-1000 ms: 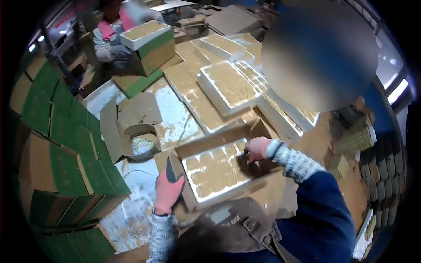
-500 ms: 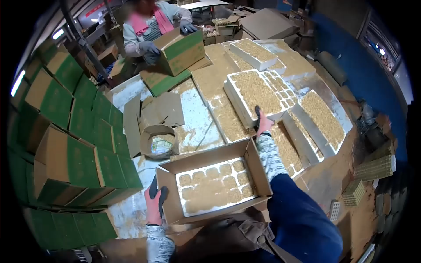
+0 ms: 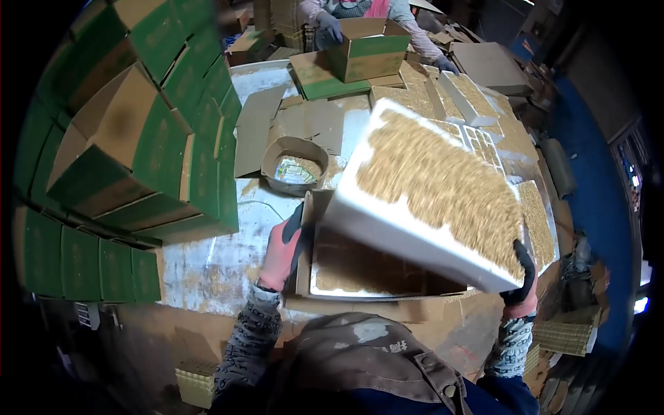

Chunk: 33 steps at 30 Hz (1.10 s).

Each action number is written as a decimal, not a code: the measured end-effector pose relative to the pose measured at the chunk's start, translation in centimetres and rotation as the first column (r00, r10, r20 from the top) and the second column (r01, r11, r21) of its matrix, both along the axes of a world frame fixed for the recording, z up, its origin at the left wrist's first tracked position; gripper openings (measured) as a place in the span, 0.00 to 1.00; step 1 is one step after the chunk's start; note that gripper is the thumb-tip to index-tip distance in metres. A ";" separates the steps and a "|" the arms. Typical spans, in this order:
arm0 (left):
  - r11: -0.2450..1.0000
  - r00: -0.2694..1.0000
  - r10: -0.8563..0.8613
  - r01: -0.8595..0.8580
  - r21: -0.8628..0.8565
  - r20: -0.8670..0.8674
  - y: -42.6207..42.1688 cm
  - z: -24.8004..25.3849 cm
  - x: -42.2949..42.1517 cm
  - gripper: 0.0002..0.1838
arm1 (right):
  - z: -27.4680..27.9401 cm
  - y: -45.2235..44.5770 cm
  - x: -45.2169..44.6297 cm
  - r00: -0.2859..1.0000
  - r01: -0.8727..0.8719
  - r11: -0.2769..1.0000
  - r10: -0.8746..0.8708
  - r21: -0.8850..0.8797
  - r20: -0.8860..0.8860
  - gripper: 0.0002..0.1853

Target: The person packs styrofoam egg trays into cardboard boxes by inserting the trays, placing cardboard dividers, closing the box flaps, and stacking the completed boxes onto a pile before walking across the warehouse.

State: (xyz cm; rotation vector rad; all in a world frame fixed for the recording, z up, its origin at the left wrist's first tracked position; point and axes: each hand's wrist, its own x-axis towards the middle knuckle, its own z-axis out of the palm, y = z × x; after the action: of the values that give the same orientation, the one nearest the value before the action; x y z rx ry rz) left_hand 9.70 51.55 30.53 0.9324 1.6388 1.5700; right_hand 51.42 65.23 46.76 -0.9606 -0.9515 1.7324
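My right hand (image 3: 520, 283), in a pink and black glove, grips the near right end of a white foam tray (image 3: 408, 242). Coarse tan granular material (image 3: 436, 187) fills the tray's top. It is held tilted over an open cardboard box (image 3: 301, 283), hiding much of it. Inside the box, another foam tray with tan material lies in shadow, partly visible. My left hand (image 3: 280, 252), gloved the same way, is closed at the box's left wall, close to the raised tray's left end; its fingertips are partly hidden.
Green and brown cartons (image 3: 166, 166) are stacked at left. A round cardboard container (image 3: 297, 166) holding printed packets stands beyond the box. More filled foam trays (image 3: 470, 97) lie at far right. Across the table, a co-worker's gloved hand (image 3: 329, 28) touches a green carton (image 3: 377, 57).
My right hand has lifted the foam tray from the table's right side and brought it over the box. My left hand stays at the box. The co-worker's one hand has moved toward the far trays.
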 end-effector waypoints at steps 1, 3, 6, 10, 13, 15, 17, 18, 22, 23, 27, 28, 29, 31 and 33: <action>0.993 0.999 -0.045 0.044 0.111 0.003 -0.4 2.1 0.5 0.19 | -0.4 -1.3 -0.7 0.876 -0.126 0.937 -0.048 0.325 0.479 0.19; 0.984 0.986 -0.123 0.107 0.142 0.112 -0.5 1.1 -0.3 0.20 | -1.4 -1.9 -1.4 0.849 -0.261 0.885 0.020 0.386 0.528 0.17; 0.991 0.917 -0.021 -0.033 0.127 0.399 -1.5 -2.1 -0.5 0.21 | -1.8 -1.9 -3.1 0.613 -0.577 0.669 -0.026 0.469 0.790 0.20; 0.989 0.974 0.126 -0.138 0.054 0.186 -2.1 -1.7 1.4 0.18 | -0.7 -2.2 -6.5 0.703 -0.435 0.894 0.262 0.108 0.661 0.25; 0.991 0.994 0.098 -0.102 0.091 0.052 -2.5 -1.8 1.4 0.19 | -1.1 -1.5 -6.8 0.531 -0.473 0.867 0.422 -0.156 0.735 0.24; 0.991 0.991 0.128 -0.129 0.020 0.036 -2.3 -7.7 -1.3 0.19 | -4.2 0.2 -4.8 0.428 -0.468 0.848 0.465 -0.251 0.775 0.20; 0.999 0.924 0.014 -0.029 0.032 0.382 -0.5 -7.6 -5.9 0.23 | -6.3 -0.6 -5.6 0.149 -0.619 0.783 0.035 0.065 0.988 0.30; 0.971 0.978 0.206 -0.206 -0.119 -0.013 1.0 -11.5 -7.4 0.27 | -7.2 -1.3 -5.8 0.007 -0.721 0.669 -0.250 0.178 0.968 0.35; 0.849 0.636 -0.207 -0.261 -0.460 -0.744 1.8 -12.5 -9.6 0.29 | -7.6 -0.7 -9.6 -0.462 -0.794 0.542 -0.244 -0.275 0.853 0.36; 0.805 0.608 -0.350 -0.193 -0.560 -0.713 2.0 -13.8 -10.5 0.30 | -7.2 0.3 -10.5 -0.460 -0.843 0.407 -0.208 -0.351 0.864 0.24; 0.756 0.641 -0.460 -0.080 -0.650 -0.615 0.8 -17.9 -11.9 0.27 | -1.0 6.2 -19.0 -0.271 -0.830 0.383 0.358 -0.405 0.894 0.23; 0.780 0.637 -0.403 -0.136 -0.611 -0.657 -0.6 -18.3 -11.3 0.24 | 0.3 7.2 -21.4 -0.035 -0.814 0.520 0.401 -0.259 0.915 0.20; 0.803 0.627 -0.342 -0.192 -0.564 -0.700 -1.9 -18.3 -10.5 0.21 | 2.6 7.4 -25.6 -0.019 -0.772 0.575 0.406 -0.271 0.914 0.16; 0.820 0.685 -0.180 -0.292 -0.492 -0.706 -5.1 -18.5 -8.9 0.18 | -2.7 12.7 -30.4 0.192 -0.893 0.441 0.550 -0.087 0.813 0.19; 0.763 0.804 0.001 -0.385 -0.519 -0.595 -9.2 -17.9 -8.8 0.19 | -8.1 15.3 -36.5 0.154 -0.969 0.237 0.373 0.066 0.915 0.25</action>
State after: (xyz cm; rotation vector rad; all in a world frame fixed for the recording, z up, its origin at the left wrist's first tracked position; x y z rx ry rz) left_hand 0.87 42.31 12.63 0.9046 2.5468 0.7491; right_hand 14.94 80.49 38.61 -0.6367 -2.9369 1.3067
